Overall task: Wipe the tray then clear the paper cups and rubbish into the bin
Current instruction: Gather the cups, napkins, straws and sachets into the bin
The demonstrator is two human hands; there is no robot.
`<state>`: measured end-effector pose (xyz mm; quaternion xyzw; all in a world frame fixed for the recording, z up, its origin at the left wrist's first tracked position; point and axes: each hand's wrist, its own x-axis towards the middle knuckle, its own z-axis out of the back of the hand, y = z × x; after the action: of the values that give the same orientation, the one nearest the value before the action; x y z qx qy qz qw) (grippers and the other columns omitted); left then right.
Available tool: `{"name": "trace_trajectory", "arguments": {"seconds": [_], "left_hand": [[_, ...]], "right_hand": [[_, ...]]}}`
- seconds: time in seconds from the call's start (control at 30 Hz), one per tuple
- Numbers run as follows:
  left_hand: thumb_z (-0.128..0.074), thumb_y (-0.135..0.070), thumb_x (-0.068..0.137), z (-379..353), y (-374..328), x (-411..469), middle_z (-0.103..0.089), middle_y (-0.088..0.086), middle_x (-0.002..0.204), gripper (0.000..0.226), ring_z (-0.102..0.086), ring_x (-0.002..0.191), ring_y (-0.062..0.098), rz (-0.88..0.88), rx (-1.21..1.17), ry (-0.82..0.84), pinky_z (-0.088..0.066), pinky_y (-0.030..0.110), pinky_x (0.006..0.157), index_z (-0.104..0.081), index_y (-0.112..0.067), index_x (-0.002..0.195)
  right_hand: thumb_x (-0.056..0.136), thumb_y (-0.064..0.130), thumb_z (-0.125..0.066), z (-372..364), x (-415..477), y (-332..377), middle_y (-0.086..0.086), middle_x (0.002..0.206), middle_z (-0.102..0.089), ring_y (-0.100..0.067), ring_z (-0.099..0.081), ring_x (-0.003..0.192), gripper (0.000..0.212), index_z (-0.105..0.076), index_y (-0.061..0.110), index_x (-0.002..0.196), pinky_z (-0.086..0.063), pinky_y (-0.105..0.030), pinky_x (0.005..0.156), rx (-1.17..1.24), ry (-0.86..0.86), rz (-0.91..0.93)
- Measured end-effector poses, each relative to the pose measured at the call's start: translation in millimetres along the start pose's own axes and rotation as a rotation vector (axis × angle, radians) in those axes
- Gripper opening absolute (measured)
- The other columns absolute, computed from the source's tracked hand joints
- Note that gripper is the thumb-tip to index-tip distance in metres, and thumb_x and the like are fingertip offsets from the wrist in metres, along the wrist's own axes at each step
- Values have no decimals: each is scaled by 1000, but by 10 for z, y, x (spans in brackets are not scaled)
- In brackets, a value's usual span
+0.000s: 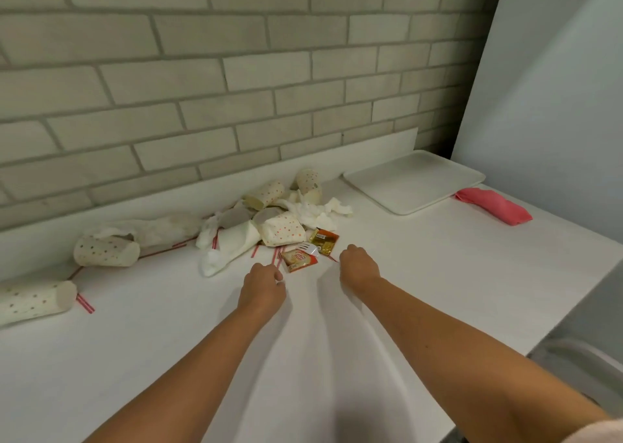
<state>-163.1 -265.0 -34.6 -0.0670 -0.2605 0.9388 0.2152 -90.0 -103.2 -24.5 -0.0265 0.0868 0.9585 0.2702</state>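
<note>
**Mia:** What is the biggest thing?

**Ben:** The grey brick wall [202, 71] at the back. Below it is the white surface [168, 341], and everything lies on that.

**Mia:** Where is the tray?

**Ben:** The white tray [413, 181] lies flat in the far right corner. A rolled pink cloth [494, 208] lies just beside its right edge.

**Mia:** And the cups?

**Ben:** The paper cups [106, 250] have dots on them, and they all lie on their sides. Two are off to the left, near the wall. The others are in a heap in the middle, left of the tray.

**Mia:** What else is in the heap?

**Ben:** Crumpled white napkins [232, 247] lie in between the cups.

**Mia:** Where are the hands?

**Ben:** Both arms reach out over the surface. The left hand [263, 284] and the right hand [359, 265] are at the near edge of the heap, a little apart.

**Mia:** Are they holding something?

**Ben:** Both have their fingers curled down. I cannot tell if either one has anything in it.

**Mia:** What are the small things?

**Ben:** Two little orange sachets [298, 260] lie between the hands and the cups. Thin red straws [84, 302] are scattered about. Some of them are close to the left hand. A tiny white fork [308, 248] lies between the sachets.
</note>
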Motion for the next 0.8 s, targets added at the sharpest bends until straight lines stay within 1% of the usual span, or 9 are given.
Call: {"name": "trace_trajectory", "arguments": {"seconds": [0.1,0.2,0.3,0.4,0.53,0.57,0.63,0.73,0.8], "left_hand": [[-53,-15,92,10,102,187,-54,11,117,21,-56,106,25,16,16,1,-48,34,90,-64,-7,108],[-54,-13,90,-15,137,358,-50,13,120,23,-55,106,27,31,2,30,-48,34,90,-60,-4,111],[-55,-15,91,-63,141,511,-41,15,128,32,-50,112,30,13,-9,30,-48,36,91,-53,-1,120],[-58,-15,90,-109,117,692,-41,12,127,36,-50,110,25,-11,-34,18,-47,24,76,-52,-2,123],[-57,-7,87,-155,51,906,-56,15,117,27,-58,103,26,-6,-52,-18,-46,27,79,-62,0,113],[-57,-7,88,-150,25,935,-60,15,112,23,-60,100,27,16,-52,-21,-46,27,77,-64,0,109],[-57,-9,88,-142,-23,992,-66,15,104,18,-64,94,27,73,-53,-16,-49,29,73,-65,1,102],[-58,-14,90,-96,-102,1048,-65,14,107,22,-63,97,26,173,-17,18,-47,27,69,-60,0,106],[-59,-19,90,-68,-132,1045,-63,13,112,28,-62,102,25,175,27,73,-45,26,71,-58,-1,112]], "right_hand": [[91,4,-49,48,81,20,-10,122,-53,-24,-53,113,30,-53,6,120,-45,-27,88,13,15,-33],[87,7,-56,126,122,23,-9,114,-57,-23,-58,103,30,-53,6,117,-43,-25,74,30,116,-70],[83,5,-59,148,156,-1,-5,93,-55,-20,-53,85,24,-54,6,107,-41,-24,63,52,239,-89],[79,3,-55,130,177,-30,-3,74,-48,-20,-54,73,8,-51,6,85,-38,-20,51,66,293,-103],[81,9,-54,78,219,-88,-3,77,-50,-19,-54,75,6,-51,8,86,-36,-20,54,112,306,-95],[82,10,-54,79,225,-97,-1,73,-48,-17,-52,70,5,-49,9,79,-35,-19,53,121,305,-95],[80,8,-51,77,237,-116,0,68,-45,-13,-46,60,19,-41,14,66,-33,-19,51,147,304,-105],[79,7,-50,83,234,-144,0,66,-43,-12,-42,57,23,-37,16,62,-31,-19,50,185,302,-110],[79,7,-50,78,231,-161,1,68,-44,-12,-43,59,15,-42,14,69,-31,-19,51,202,306,-114]]}}
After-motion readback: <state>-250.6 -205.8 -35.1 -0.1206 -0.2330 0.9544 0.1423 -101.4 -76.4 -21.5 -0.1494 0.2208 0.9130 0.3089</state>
